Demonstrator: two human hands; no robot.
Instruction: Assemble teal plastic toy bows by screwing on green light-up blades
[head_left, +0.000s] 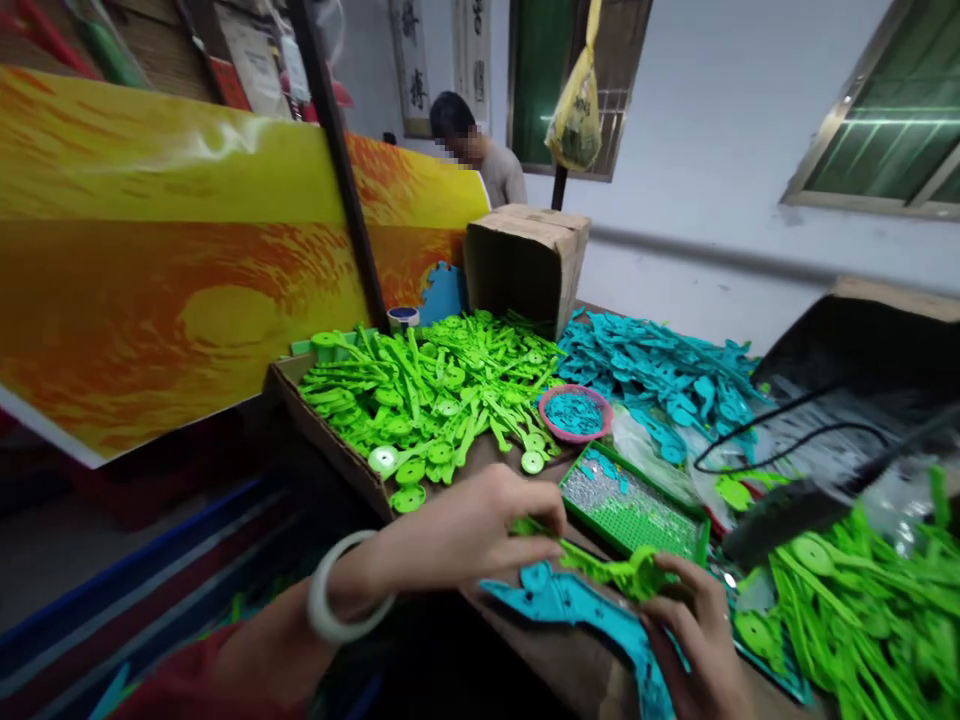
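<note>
My left hand [469, 525], with a pale bangle on its wrist, pinches one end of a lime-green plastic part [600, 567]. The fingers of my right hand [697, 630] are closed on the other end. Just below lies a blue curved plastic piece [574, 603] with small holes along it. Its right end runs under my right hand; whether those fingers also grip it I cannot tell. Behind the green part stands a green tray [705, 545] of tiny silvery bits with a few blue bits.
Green plastic parts [442, 390] are heaped at the back left, blue ones [660, 360] behind centre, more green ones [862, 610] at right. A pink bowl [611, 425] holds small blue pieces. A dark tool [787, 520] with a cable juts in from the right. A person [499, 170] is beyond a cardboard box [577, 260].
</note>
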